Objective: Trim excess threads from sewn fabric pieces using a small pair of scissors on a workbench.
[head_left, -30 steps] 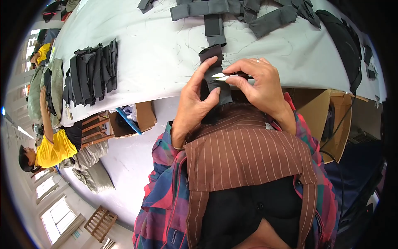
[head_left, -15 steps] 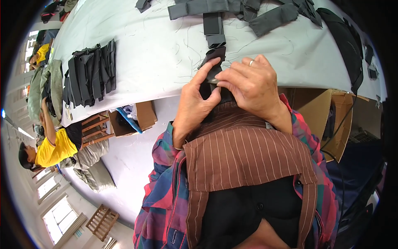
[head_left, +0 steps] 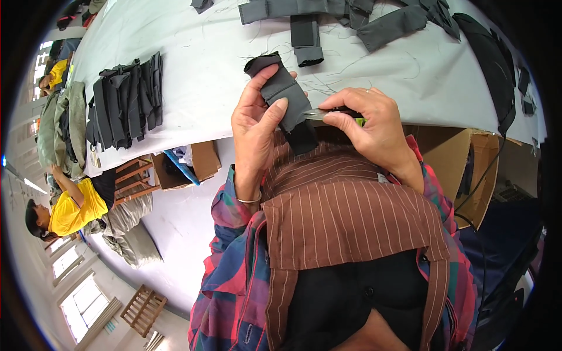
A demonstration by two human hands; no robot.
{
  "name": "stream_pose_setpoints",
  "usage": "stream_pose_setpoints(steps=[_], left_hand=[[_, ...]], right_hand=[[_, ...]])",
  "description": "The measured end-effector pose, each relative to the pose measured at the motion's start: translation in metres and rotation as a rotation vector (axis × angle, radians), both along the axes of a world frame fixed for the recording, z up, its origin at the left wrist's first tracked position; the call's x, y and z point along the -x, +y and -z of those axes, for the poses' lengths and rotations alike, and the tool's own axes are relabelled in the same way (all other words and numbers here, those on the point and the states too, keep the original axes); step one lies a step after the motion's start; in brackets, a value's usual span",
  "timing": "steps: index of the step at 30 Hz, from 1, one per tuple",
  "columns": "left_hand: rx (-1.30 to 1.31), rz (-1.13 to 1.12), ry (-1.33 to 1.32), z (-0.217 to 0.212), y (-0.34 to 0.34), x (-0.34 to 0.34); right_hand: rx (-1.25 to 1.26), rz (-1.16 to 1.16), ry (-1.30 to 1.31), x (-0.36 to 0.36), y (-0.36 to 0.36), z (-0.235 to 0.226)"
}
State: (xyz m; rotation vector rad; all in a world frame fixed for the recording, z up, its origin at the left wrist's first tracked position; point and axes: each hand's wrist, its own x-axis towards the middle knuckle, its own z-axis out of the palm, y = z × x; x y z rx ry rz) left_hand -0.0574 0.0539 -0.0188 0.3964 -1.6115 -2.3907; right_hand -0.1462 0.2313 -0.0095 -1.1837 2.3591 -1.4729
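My left hand [head_left: 253,130] pinches a dark grey fabric strip [head_left: 287,93] between thumb and fingers, tilted, just above the table's near edge. The strip's top end curls over, and its lower end hangs in front of my brown striped apron [head_left: 351,216]. In my right hand [head_left: 374,120] are small thread snips [head_left: 317,114], with metal blades and a dark handle showing a bit of yellow-green. The blade tips point left and lie at the strip's right edge. Whether they touch the cloth I cannot tell.
More grey strips [head_left: 392,27] lie across the far table, among loose threads. A row of stacked strips [head_left: 126,104] sits at the left. A black bag-like thing [head_left: 483,64] lies at right, its cord hanging. Cardboard boxes [head_left: 442,155] stand below the edge. A person in yellow [head_left: 79,207] works at far left.
My left hand has turned the strip and brought it up and left, spreading it out. My right hand has drawn slightly right, and the snips' blades now show. The other person's arm has lowered.
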Motion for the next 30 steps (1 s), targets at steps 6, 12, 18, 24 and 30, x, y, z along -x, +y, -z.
stream_pose_setpoints(steps=[6,12,18,24,30], left_hand=[[0.066,0.005,0.0,0.0023,0.0017,0.0016],[0.093,-0.002,-0.004,0.0024,0.0029,0.0016],[0.127,0.003,0.009,0.005,0.0024,0.0017],[0.125,-0.003,0.009,0.0047,0.0021,0.0019],[0.134,-0.01,0.01,0.0051,0.0023,0.0029]], right_hand=[[-0.007,-0.014,0.11,0.0,-0.002,0.0021],[-0.018,-0.051,0.108,-0.0043,-0.0036,0.0008],[-0.032,-0.052,0.143,-0.0067,-0.0043,-0.003],[-0.049,-0.036,0.197,-0.0081,-0.0039,-0.0067],[-0.058,-0.011,0.242,-0.0085,-0.0063,-0.0065]])
